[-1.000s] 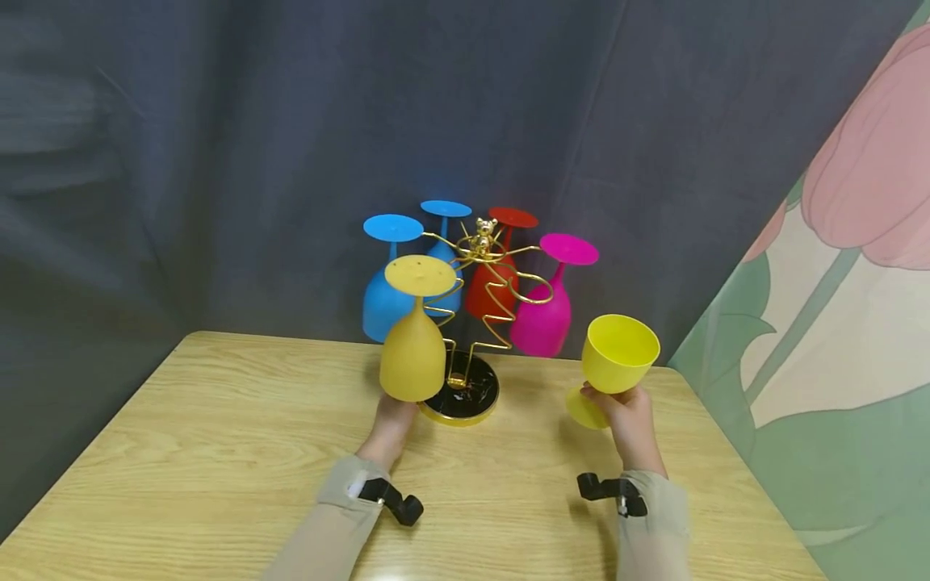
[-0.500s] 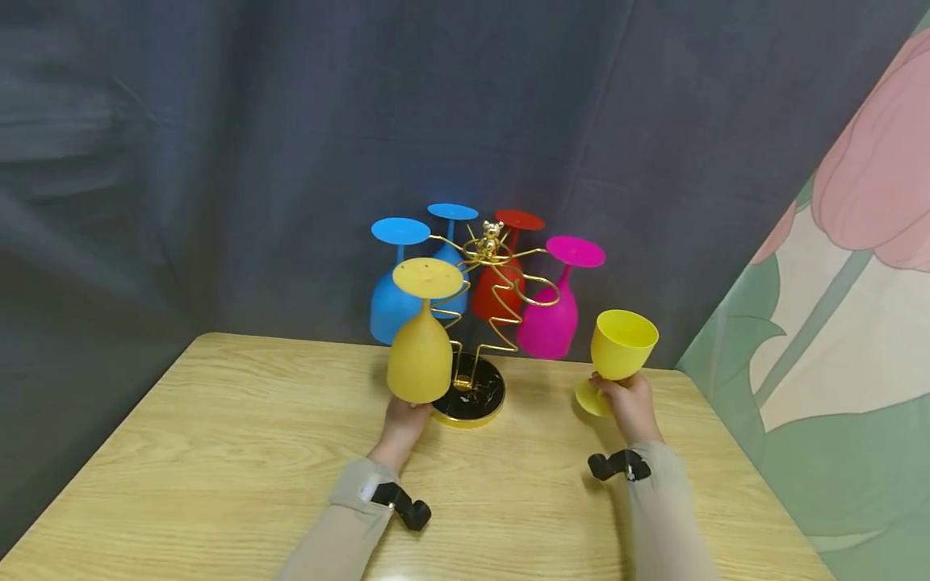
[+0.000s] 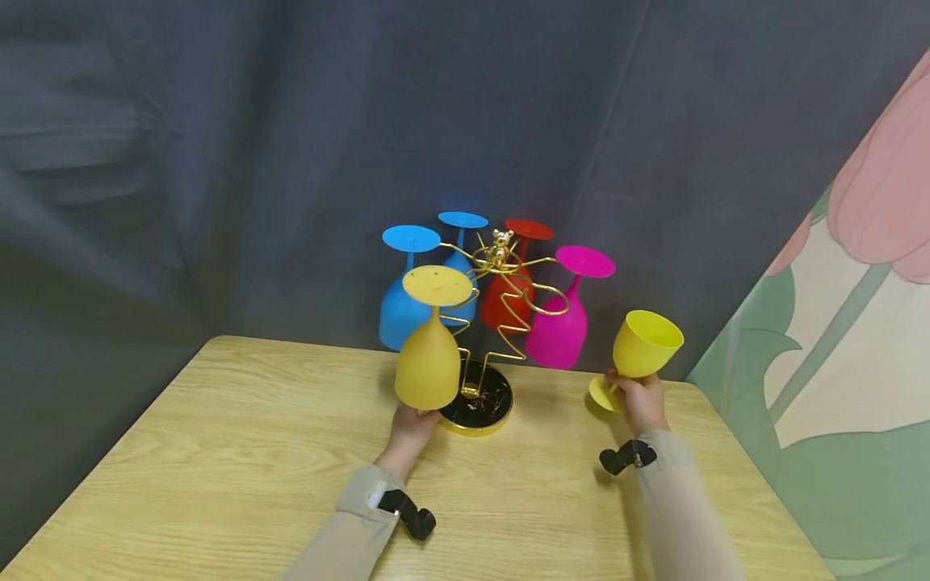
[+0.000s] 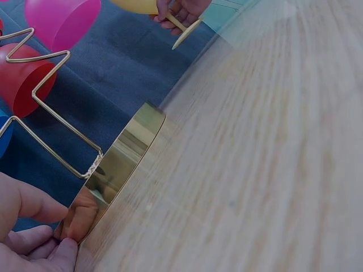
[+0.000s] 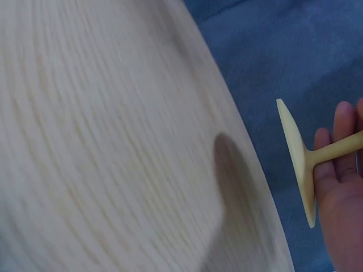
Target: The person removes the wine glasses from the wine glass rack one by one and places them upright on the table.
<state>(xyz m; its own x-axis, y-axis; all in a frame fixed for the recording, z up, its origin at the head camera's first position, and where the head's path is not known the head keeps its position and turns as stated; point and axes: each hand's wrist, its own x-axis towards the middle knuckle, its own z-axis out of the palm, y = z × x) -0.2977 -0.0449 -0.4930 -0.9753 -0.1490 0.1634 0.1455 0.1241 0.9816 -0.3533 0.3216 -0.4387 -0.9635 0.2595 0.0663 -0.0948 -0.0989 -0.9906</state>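
Observation:
In the head view a gold wire glass rack (image 3: 520, 311) stands on a round black base (image 3: 475, 399) with a gold rim. My left hand (image 3: 412, 428) is at the base, partly behind a hanging yellow goblet (image 3: 429, 363); in the left wrist view its fingers (image 4: 42, 207) hold the gold rim (image 4: 127, 144) at the edge. On the right, my right hand (image 3: 641, 402) grips another yellow goblet (image 3: 643, 347) by the stem, bowl up and tilted rightward, above the table. The right wrist view shows this goblet's foot (image 5: 298, 164), with fingers around the stem.
Two blue goblets (image 3: 403, 315), a red one (image 3: 506, 303) and a magenta one (image 3: 558, 335) hang upside down on the rack. One wire ring (image 3: 546, 311) at front right holds no goblet. A dark curtain (image 3: 291, 161) hangs behind the wooden table (image 3: 276, 452).
The head view has shifted, so everything appears slightly further right. My right hand has moved a little right and away, and its goblet leans more to the right. My left hand stays at the base.

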